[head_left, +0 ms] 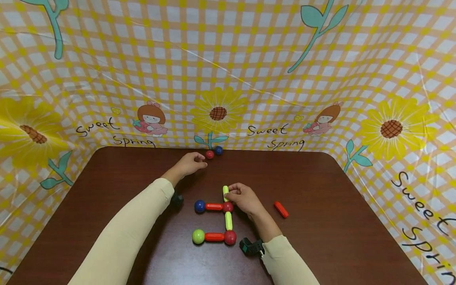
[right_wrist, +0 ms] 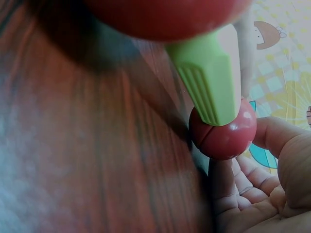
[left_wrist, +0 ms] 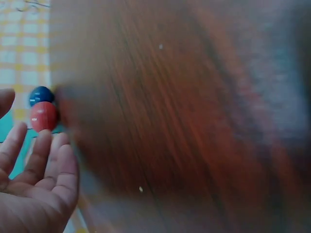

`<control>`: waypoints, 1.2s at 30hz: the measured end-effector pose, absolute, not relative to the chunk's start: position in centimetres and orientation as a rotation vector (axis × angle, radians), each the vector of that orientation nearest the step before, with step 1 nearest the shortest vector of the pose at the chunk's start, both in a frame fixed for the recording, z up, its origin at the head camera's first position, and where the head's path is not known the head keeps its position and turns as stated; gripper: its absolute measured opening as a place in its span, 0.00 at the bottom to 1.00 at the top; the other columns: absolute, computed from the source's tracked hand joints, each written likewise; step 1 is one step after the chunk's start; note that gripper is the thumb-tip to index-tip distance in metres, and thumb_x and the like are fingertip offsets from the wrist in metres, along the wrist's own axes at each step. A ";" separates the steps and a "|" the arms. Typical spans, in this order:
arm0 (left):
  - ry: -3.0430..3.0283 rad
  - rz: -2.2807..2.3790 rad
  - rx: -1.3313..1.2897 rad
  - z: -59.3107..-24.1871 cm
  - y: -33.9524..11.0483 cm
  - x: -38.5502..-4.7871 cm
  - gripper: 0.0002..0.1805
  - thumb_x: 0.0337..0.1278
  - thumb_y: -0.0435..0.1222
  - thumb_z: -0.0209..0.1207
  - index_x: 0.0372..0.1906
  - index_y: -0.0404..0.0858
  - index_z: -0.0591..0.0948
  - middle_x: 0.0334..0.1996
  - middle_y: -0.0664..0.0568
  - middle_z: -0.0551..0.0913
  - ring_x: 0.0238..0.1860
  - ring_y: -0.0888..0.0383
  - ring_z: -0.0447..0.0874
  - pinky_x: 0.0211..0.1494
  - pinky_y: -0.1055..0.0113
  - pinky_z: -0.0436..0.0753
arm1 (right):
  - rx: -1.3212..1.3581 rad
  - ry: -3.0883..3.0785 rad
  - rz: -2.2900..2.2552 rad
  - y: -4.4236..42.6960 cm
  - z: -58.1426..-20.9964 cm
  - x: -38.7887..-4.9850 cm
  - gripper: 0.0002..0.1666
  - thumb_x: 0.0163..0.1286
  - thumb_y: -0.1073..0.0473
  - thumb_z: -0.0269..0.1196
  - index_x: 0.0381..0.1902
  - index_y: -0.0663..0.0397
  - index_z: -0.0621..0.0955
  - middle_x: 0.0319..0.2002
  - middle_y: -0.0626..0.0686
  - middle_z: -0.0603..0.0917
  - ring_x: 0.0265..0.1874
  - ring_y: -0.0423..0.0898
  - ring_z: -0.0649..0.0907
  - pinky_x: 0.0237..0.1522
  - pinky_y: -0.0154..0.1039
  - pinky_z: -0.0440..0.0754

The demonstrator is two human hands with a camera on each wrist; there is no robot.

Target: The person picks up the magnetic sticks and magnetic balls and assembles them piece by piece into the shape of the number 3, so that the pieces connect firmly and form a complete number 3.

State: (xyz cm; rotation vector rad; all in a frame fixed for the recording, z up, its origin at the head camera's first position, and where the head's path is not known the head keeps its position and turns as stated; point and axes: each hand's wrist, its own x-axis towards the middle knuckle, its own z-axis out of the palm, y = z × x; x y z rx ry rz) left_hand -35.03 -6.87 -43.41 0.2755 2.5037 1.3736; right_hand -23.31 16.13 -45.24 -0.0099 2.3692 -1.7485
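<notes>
At the far edge of the table, my left hand [head_left: 190, 163] reaches with loose fingers toward a red ball [head_left: 209, 154], which lies beside a blue ball [head_left: 219, 150]. The left wrist view shows its fingertips close to the red ball [left_wrist: 44, 117]; whether they touch is unclear. My right hand [head_left: 245, 198] pinches a yellow-green rod [head_left: 225, 191] standing at the upper red ball [head_left: 227, 207] of a ball-and-rod construction. Another yellow-green rod [head_left: 228, 221] links that ball to the lower red ball [head_left: 230, 237]. Red rods run left to a blue ball [head_left: 200, 206] and a green ball [head_left: 198, 236].
A loose red rod [head_left: 281, 209] lies on the brown table [head_left: 303, 178] to the right of my right hand. Checked, flower-printed cloth [head_left: 270, 103] hangs behind the table and along both sides. Black cameras sit at both wrists.
</notes>
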 end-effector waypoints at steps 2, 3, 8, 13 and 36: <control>2.531 1.378 0.246 -43.6 -6.5 -35.7 0.22 0.68 0.40 0.60 0.61 0.35 0.75 0.59 0.40 0.74 0.57 0.44 0.73 0.56 0.52 0.75 | -0.020 2.369 -1.765 16.1 -45.2 -23.2 0.17 0.64 0.66 0.66 0.48 0.69 0.77 0.31 0.54 0.83 0.28 0.42 0.80 0.33 0.37 0.78; 2.549 1.375 0.227 -43.7 -6.3 -36.0 0.22 0.68 0.40 0.60 0.61 0.35 0.75 0.60 0.40 0.74 0.58 0.44 0.73 0.57 0.52 0.75 | -0.028 2.371 -1.772 16.0 -45.3 -23.2 0.17 0.63 0.66 0.66 0.48 0.70 0.76 0.31 0.54 0.83 0.28 0.42 0.80 0.33 0.37 0.78; 2.621 1.350 0.162 -43.9 -5.6 -37.3 0.24 0.68 0.41 0.60 0.65 0.38 0.74 0.64 0.41 0.72 0.62 0.43 0.72 0.59 0.51 0.74 | -0.009 2.374 -1.767 16.0 -45.2 -23.2 0.17 0.63 0.66 0.66 0.47 0.68 0.77 0.32 0.53 0.82 0.28 0.42 0.79 0.33 0.36 0.76; 2.679 1.308 0.182 -43.7 -4.8 -37.9 0.26 0.68 0.40 0.61 0.66 0.37 0.73 0.64 0.39 0.72 0.63 0.43 0.71 0.62 0.52 0.73 | -0.006 2.381 -1.764 16.1 -45.3 -23.4 0.15 0.63 0.66 0.67 0.46 0.66 0.78 0.32 0.54 0.82 0.30 0.43 0.80 0.34 0.35 0.76; 2.875 1.134 0.210 -44.5 -2.5 -38.0 0.24 0.66 0.38 0.63 0.64 0.36 0.76 0.63 0.43 0.76 0.62 0.45 0.74 0.61 0.56 0.74 | -0.038 2.370 -1.743 15.7 -42.8 -21.9 0.15 0.65 0.68 0.64 0.48 0.71 0.77 0.31 0.54 0.82 0.30 0.44 0.80 0.36 0.39 0.76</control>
